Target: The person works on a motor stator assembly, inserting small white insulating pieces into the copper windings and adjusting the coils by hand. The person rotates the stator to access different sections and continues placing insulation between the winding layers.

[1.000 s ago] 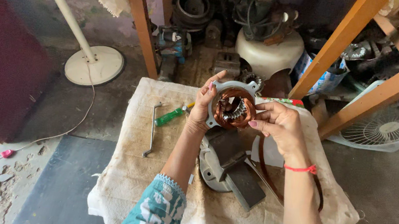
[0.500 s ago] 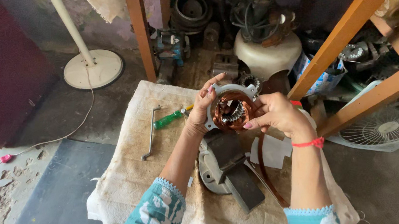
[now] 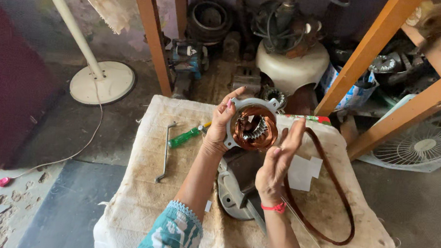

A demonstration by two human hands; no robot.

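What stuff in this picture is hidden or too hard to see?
Head view:
- Grey motor housing: partly hidden behind both forearms.
- Left hand: its palm is hidden behind the copper-wound stator.
- Table fan: cut off by the right edge.
- Shelf parts: too dark and cluttered to identify.

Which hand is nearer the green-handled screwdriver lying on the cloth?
Left. The left hand grips the motor stator's left rim, just right of the green-handled screwdriver. The right hand is open on the stator's far side, farther away.
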